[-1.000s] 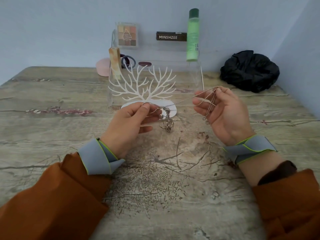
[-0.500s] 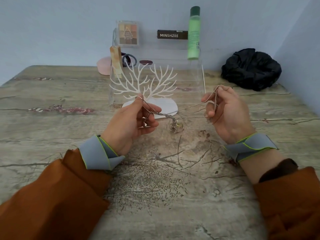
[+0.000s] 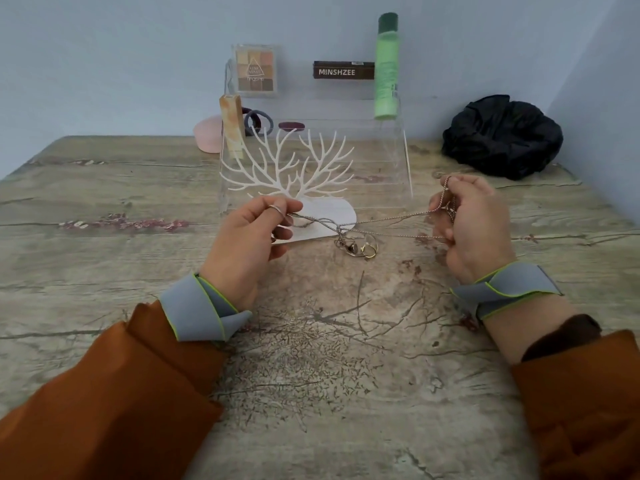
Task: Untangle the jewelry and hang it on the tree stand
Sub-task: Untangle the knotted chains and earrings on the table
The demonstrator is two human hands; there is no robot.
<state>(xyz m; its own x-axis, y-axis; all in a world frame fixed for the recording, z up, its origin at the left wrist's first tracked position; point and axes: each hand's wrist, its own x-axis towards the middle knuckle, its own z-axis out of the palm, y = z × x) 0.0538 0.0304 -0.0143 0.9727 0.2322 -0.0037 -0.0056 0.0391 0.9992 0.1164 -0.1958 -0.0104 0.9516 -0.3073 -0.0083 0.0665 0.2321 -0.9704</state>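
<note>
We hold the tangled chain (image 3: 388, 221) taut above the table (image 3: 104, 271): left hand (image 3: 247, 237) fingers pinch its end at 9 o'clock, right hand (image 3: 472, 223) fingers pinch loops at 3 o'clock; the knot with rings (image 3: 356, 247) hangs between, tree stand (image 3: 291, 171) at 12 o'clock

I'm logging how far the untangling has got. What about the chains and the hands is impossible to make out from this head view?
- Knot of thin silver chains: too fine to count strands or trace crossings.
- Cluster of small metal rings and clasps: too small to tell pieces apart.
- Left hand grip: curled fingers hide the chain ends.
- Right hand: palm hides how the chain loops.
- White branching tree stand: base partly behind the left hand.
</note>
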